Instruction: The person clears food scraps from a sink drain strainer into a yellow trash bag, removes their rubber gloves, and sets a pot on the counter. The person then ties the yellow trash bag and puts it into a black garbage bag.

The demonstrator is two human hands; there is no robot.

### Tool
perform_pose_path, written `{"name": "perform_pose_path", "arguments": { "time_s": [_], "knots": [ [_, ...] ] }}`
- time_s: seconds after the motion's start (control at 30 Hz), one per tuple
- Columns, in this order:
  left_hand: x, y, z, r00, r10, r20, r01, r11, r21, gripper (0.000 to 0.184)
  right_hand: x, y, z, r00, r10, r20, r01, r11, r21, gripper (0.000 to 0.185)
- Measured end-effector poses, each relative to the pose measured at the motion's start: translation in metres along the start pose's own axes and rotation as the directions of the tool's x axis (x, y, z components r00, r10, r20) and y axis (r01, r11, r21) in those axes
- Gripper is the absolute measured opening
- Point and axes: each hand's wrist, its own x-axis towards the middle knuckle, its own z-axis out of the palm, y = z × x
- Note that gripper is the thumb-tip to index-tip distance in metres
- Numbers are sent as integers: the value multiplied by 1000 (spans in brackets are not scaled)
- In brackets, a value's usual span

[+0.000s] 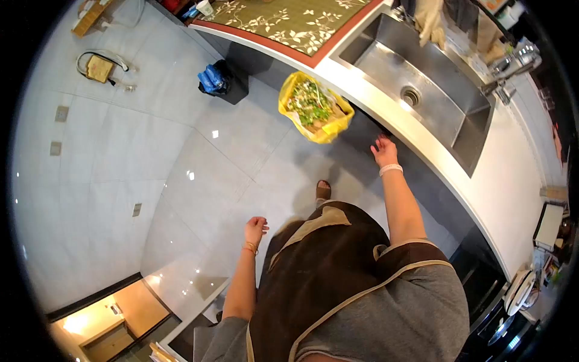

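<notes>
Head view: yellow bag (333, 131) near, not touching, right fingers (383, 143).

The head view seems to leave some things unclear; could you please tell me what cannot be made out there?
All in the head view:
- Yellow bag: lower contents, hidden under top scraps.
- Black bin: inside, covered by blue plastic.
- Second foot: hidden, apparently behind the apron.
- Right hand: any fingertip contact, too small and shadowed.

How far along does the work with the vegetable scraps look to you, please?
The vegetable scraps already sit inside the yellow bag. Nothing shows in the left hand or right hand. The bag's mouth is open, so closing it is probably left.
</notes>
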Motion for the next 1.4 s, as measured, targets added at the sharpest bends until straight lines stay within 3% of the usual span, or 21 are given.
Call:
{"name": "perform_pose_path", "arguments": {
  "time_s": [0.1, 0.23, 0.3, 0.37, 0.43, 0.53, 0.6, 0.63, 0.7, 0.73, 0.8, 0.93, 1.0, 1.03, 1.1, 1.13, 1.2, 1.23, 1.3, 1.33, 1.4],
  "knots": [
    [48, 66, -16, 997, 64, -31, -65, 998, -28, 20, -1, -2, 28, 986, 62, -158, -42, 991, 130, 28],
    [158, 122, -15, 954, 253, 164, -288, 926, 246, 22, 13, -4, 23, 983, -6, -184, 31, 990, 136, 28],
    [178, 205, 11, 910, 335, 244, -383, 905, 187, 23, -9, 6, 52, 972, -20, -235, 44, 994, 97, 28],
    [250, 239, 39, 791, 542, 283, -611, 727, 313, 28, -39, 26, 93, 992, -54, -112, 24, 968, -251, 32],
    [294, 283, 71, 640, 739, 210, -754, 552, 357, 40, -55, 54, 136, 987, -101, -127, 61, 956, -287, 33],
    [347, 334, 109, 669, 702, 244, -740, 599, 305, 55, -47, 75, 164, 949, -223, -221, 119, 906, -405, 34],
    [355, 366, 120, 651, 554, 518, -738, 622, 262, 46, -42, 78, 171, 869, -419, -263, 223, 806, -548, 29],
    [368, 370, 126, 646, 539, 540, -738, 622, 262, 46, -39, 78, 166, 861, -419, -289, 212, 811, -545, 29],
    [383, 371, 129, 549, 249, 798, -650, 727, 221, 32, -41, 78, 152, 799, -571, -187, 225, 572, -789, 23],
    [344, 397, 117, 534, 338, 775, -775, 562, 289, 27, -50, 76, 152, 798, -565, -211, 207, 585, -784, 23],
    [328, 409, 100, 515, 366, 775, -786, 562, 257, 26, -69, 56, 161, 747, -646, -156, 18, 254, -967, 22],
    [298, 443, 60, 496, 459, 737, -750, 654, 98, 23, -86, 54, 145, 703, -695, -148, 42, 248, -968, 22],
    [289, 448, 41, 430, 394, 812, -870, 421, 257, 23, -94, 49, 153, 692, -716, -96, 104, 231, -967, 22],
    [287, 443, 34, 433, 392, 812, -870, 419, 261, 23, -94, 53, 153, 694, -713, -97, 105, 234, -967, 22],
    [281, 430, 23, 439, 452, 776, -860, 460, 219, 20, -94, 71, 151, 564, -804, -188, 263, 391, -882, 18],
    [274, 429, 21, 442, 439, 782, -857, 463, 225, 20, -90, 83, 147, 567, -799, -199, 253, 399, -882, 18],
    [260, 432, 25, 342, 628, 699, -939, 192, 286, 19, -78, 104, 144, 461, -742, -487, 412, 665, -623, 21],
    [258, 431, 30, 332, 626, 705, -942, 186, 278, 19, -74, 110, 154, 452, -743, -493, 415, 665, -621, 21],
    [256, 425, 39, 430, 673, 602, -867, 493, 68, 13, -67, 120, 169, 538, -678, -502, 303, 711, -635, 30],
    [257, 423, 44, 428, 671, 606, -868, 493, 67, 13, -66, 122, 173, 564, -652, -506, 264, 723, -639, 33],
    [260, 421, 52, 597, 448, 665, -465, 869, -168, 11, -63, 119, 172, 776, -192, -601, -96, 906, -413, 31]
  ]
}}
